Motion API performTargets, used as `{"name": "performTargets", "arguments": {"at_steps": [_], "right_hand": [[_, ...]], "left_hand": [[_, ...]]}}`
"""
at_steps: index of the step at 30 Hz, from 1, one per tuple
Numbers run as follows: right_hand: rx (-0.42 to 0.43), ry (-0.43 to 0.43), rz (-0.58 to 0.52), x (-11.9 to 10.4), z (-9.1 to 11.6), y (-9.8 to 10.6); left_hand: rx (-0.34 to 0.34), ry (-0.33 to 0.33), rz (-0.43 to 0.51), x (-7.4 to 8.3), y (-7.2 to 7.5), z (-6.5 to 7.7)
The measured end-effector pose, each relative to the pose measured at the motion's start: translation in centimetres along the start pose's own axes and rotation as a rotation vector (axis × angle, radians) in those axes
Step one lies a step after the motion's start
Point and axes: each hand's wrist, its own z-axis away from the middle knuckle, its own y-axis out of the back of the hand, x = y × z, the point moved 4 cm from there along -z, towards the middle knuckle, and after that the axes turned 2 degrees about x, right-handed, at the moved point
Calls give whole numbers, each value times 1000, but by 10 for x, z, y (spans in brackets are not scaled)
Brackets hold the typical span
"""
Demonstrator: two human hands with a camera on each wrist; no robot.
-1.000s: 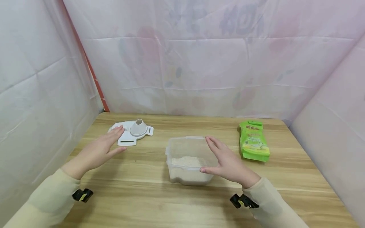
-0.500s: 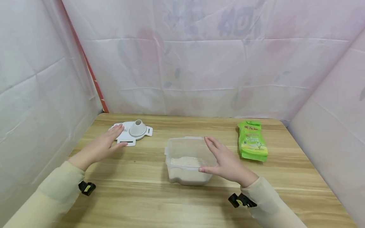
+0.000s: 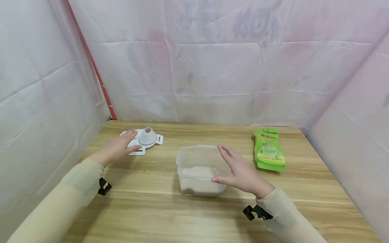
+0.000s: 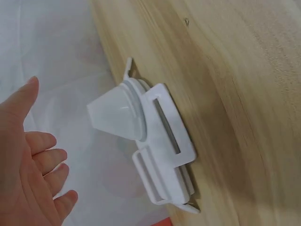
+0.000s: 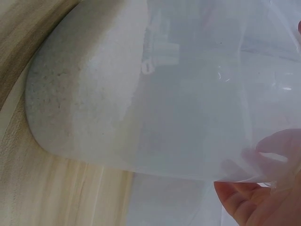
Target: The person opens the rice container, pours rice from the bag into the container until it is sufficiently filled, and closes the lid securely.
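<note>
My left hand is over the left part of a white plastic lid, fingers extended and thumb apart. A hollow cone spout stands up from the lid, and slotted tabs stick out from its edge. In the left wrist view, a gap shows between that hand and the lid. A translucent plastic container stands upright on the table, partly filled with white grains like rice. My right hand holds its right side, thumb at the front rim and fingertips at the back rim.
A green food packet lies at the back right of the wooden table. Pale cloth sheets hang behind the table and along both sides. A black wrist camera sits under the left sleeve.
My left hand and forearm have shifted right and slightly away from me, over the lid. The right hand, the container and the packet stay in place.
</note>
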Motion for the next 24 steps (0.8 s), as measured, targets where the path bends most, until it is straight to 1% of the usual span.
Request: {"name": "performTargets", "arguments": {"at_steps": [4,12,14,19,24], "right_hand": [[3,4,-8,-1,0,0],[8,7,-17,-1,1,1],[10,5,-19,0,2,1],[7,6,-14,1,2,0],[9,7,-24,-1,2,0]], "left_hand": [[-16,17,-3,-7,-9,-12],[-30,93,-35,-19,-25,-32],[-42,116,-39,-22,-28,-36],[-76,189,-41,-31,-33,-43],[-78,224,-65,-39,-38,-47]]}}
